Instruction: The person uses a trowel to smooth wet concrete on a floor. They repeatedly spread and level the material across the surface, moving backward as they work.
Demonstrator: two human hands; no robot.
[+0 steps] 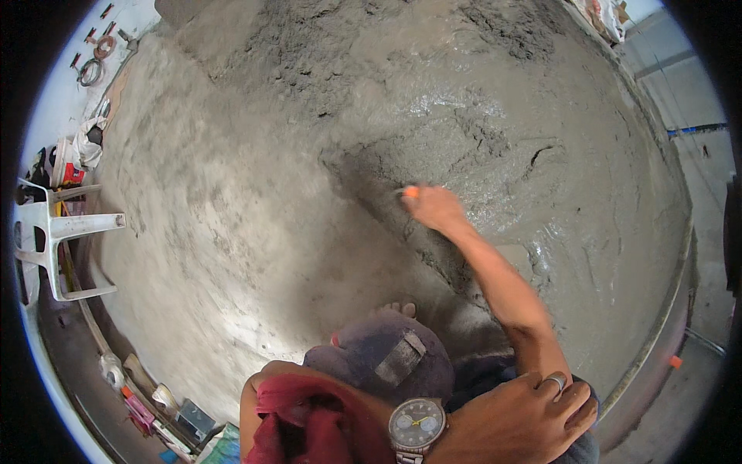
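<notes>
Left hand: the left hand (514, 417) lies back up over the right arm near the elbow, fingers curled; its palm is hidden, so I cannot tell whether it holds anything. A watch (417, 424) sits on its wrist.
Knee: the dark-clad knee (394, 357) is bent just beside that wrist.
Right hand: the right hand (437, 207) reaches forward, closed narrowly around an orange handle (411, 191).
Orange handle: it is at the border between the wet and smoother floor; blur and the hand hide most of the tool.
Handling: probably light and rigid, though clinging mix could add drag, and a wet grip may slip.
Where to hold: around the orange handle, fingers clear of the mix.
Wet grey mix (495, 147): spreads ahead and to the right, glossy and ridged; likely heavy in bulk, soft, sticky and easily marked, so better moved with a tool than pinched.
Smoother floor (232, 201): paler, lies to the left, probably firmer.
White chair (85, 225): well apart, at the far left.
</notes>
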